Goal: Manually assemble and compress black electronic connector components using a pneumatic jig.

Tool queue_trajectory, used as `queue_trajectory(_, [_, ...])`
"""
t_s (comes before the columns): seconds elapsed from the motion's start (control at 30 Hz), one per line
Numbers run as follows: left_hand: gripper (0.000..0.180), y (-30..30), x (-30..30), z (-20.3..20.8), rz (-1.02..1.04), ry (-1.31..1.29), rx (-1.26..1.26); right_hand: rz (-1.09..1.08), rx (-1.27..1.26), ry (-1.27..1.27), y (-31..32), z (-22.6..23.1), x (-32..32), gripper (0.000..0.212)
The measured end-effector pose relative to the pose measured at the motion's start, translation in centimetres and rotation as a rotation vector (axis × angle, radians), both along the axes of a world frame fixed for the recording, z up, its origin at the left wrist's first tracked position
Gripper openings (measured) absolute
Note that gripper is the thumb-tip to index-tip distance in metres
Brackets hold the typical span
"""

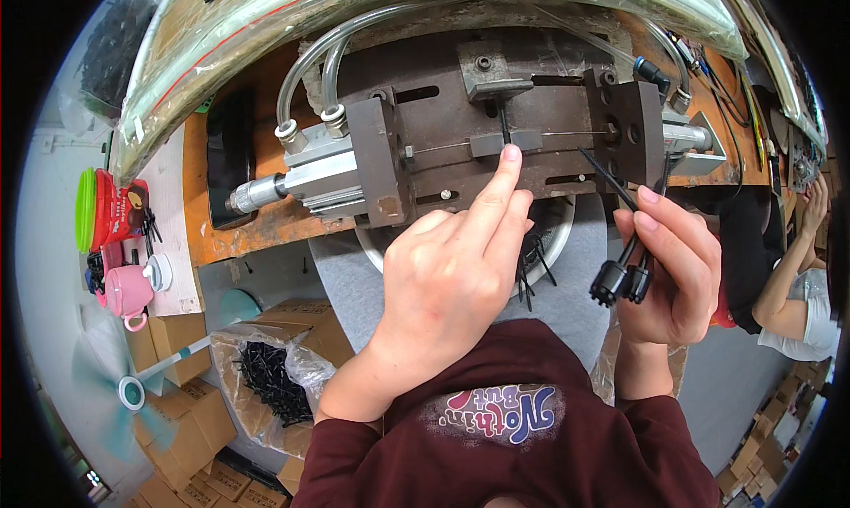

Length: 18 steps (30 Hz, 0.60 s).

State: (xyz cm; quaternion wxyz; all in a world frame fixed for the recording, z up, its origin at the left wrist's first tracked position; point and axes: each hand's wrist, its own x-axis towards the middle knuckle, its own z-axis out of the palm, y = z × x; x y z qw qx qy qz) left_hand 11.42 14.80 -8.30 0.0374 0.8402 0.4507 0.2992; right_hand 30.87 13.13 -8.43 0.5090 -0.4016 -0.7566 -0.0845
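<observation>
My left hand (pixel 447 264) reaches over the brown metal fixture (pixel 434 114) with its index finger stretched out. That fingertip touches the near end of a thin black rod (pixel 506 118), which lies across a small grey block (pixel 482 145) in the fixture's middle. My left thumb is hidden. To the right, my right hand (pixel 677 269) is closed around several black plastic rods with ribbed round heads (pixel 609 282). Their heads hang downward and their thin ends point up toward the fixture's right end plate (pixel 639 136).
Air cylinders (pixel 323 185) with clear hoses (pixel 297 74) flank the fixture. A white-rimmed basin (pixel 565 233) with black parts is below my hands. A bag of black parts (pixel 274 384), a fan (pixel 131 393) and a pink cup (pixel 124 291) are left. Another person (pixel 801 304) sits far right.
</observation>
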Motion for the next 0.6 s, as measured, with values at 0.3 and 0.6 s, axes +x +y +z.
queue_trajectory(0.3, [0.041,-1.5,-0.9,1.8,-0.343,-0.648,-0.341,0.035,0.029,-0.148,0.1,0.0,-0.7,0.026])
queue_trajectory(0.6, [0.031,-0.8,-0.4,-0.2,-0.051,-0.278,-0.002,-0.159,-0.025,-0.114,-0.1,0.5,0.0,0.024])
